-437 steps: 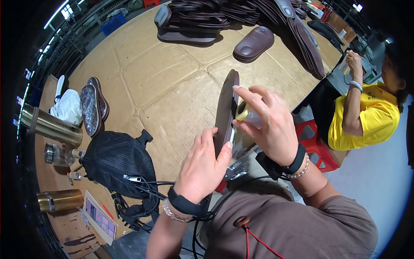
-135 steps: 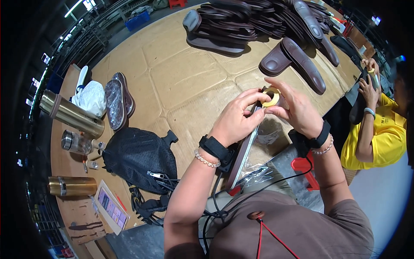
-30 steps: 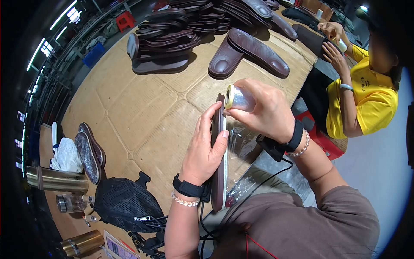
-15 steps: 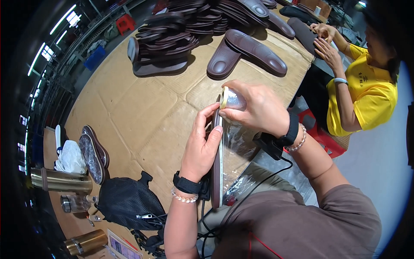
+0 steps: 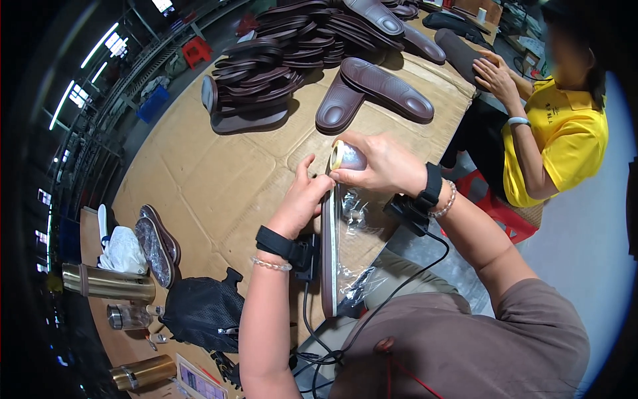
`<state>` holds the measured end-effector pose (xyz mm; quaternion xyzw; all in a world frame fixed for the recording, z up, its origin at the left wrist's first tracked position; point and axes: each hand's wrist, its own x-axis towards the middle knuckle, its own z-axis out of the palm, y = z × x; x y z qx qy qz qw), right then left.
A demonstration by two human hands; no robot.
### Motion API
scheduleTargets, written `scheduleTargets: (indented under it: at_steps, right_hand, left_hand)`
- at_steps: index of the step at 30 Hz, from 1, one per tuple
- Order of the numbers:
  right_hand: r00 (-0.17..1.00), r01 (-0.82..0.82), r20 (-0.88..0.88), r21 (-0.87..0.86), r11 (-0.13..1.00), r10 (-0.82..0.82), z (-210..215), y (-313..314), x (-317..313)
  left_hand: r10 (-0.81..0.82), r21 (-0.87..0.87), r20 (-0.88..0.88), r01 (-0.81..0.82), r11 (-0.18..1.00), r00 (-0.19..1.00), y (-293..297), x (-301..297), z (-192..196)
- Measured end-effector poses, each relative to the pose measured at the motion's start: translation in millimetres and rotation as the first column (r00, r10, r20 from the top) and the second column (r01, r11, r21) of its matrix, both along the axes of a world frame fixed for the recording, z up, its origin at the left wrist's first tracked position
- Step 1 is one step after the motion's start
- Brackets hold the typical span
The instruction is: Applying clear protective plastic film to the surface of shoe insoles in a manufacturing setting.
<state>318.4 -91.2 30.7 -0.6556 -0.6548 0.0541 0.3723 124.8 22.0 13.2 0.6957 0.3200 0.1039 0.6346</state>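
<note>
1. Table (image 5: 199, 183): by its near edge, a brown shoe footbed (image 5: 326, 279) stands edge-up.
2. Footbed: likely light, firm yet bendable; best held along its long sides.
3. Right hand (image 5: 393, 163): fingers wrapped around a clear tape roll (image 5: 353, 157).
4. Left hand (image 5: 304, 199): fingers bent at the footbed's upper end; grip unclear.
5. Tape roll: probably slick.

Okay, your left forearm (image 5: 266, 326) runs up from the bottom edge, left of middle, pretty much upright in the frame. Your left hand (image 5: 306, 199) is near the centre, back toward the camera, with the index finger (image 5: 306, 164) poking up and the other fingers partly hidden. Your right forearm (image 5: 475, 243) slants in from the lower right, up and leftward. Your right hand (image 5: 389, 163) is curled in a grip just right of centre, thumb (image 5: 352, 176) underneath, right beside your left hand.
</note>
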Motion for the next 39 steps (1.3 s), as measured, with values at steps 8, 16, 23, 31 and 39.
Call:
scheduleTargets:
  at_steps: [8,16,23,31,39]
  right_hand:
    - [0.993,-0.072,-0.096,-0.059,0.996,0.066,5,-9,-10]
    - [0.989,-0.143,0.034,-0.083,0.986,0.146,0,-30,2]
    - [0.986,-0.146,-0.097,-0.111,0.983,0.136,-9,-26,4]
    - [0.975,-0.153,-0.170,-0.065,0.986,0.140,-3,-18,1]
    - [0.933,-0.315,-0.206,-0.082,0.945,0.294,42,-56,-33]
  left_hand:
    - [-0.213,0.122,0.069,0.204,0.971,0.974,-4,-8,-22]
    - [-0.294,0.302,-0.035,0.291,0.908,0.955,-69,-41,-3]
    - [-0.276,-0.008,0.017,0.276,0.961,0.961,-18,-30,-5]
    - [-0.313,-0.247,0.036,0.312,0.917,0.949,-8,-16,14]
    - [-0.139,-0.400,0.425,0.323,0.857,0.895,-75,-61,18]
